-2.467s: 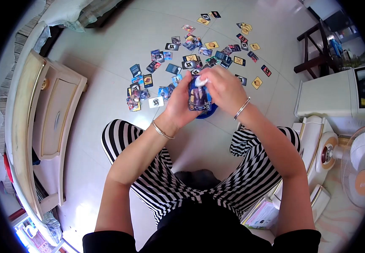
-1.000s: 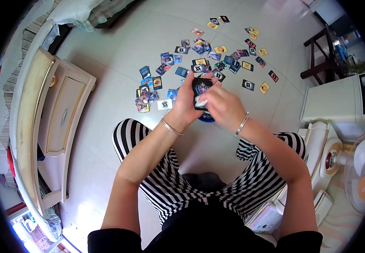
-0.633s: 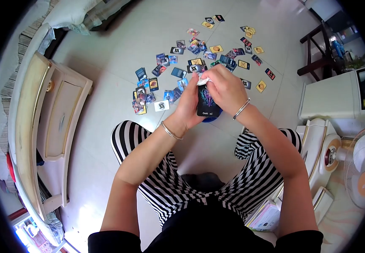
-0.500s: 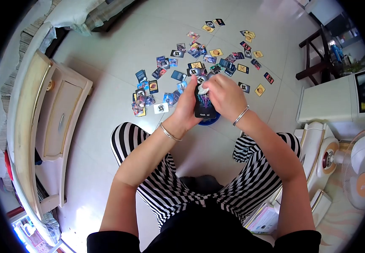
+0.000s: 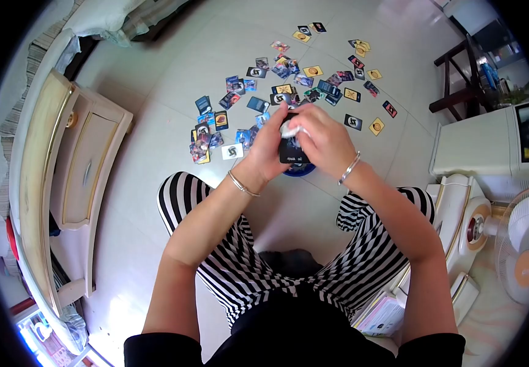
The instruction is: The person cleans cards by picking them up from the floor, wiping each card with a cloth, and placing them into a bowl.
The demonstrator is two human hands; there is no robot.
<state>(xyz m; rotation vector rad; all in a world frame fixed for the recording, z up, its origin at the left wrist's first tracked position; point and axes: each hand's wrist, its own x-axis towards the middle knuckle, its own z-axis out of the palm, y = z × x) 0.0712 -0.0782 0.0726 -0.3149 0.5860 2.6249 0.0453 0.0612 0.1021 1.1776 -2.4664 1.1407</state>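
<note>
My left hand grips a dark card by its left side, thumb pointing up along the edge. Pinched in my right hand is a small white wad, like a tissue, pressed onto the face of the card. Both hands are closed and meet over the card, so its upper part is mostly hidden. Below the card shows the rim of a blue round container; its contents are largely covered.
Picture cards lie scattered over the tiled floor beyond my hands, some overlapping. A cream drawer cabinet stands at the left. To the right are a dark wooden stool, a white cabinet and a fan.
My right hand and the tissue have shifted slightly to the left over the card. The card appears shorter, with its artwork now mostly covered.
</note>
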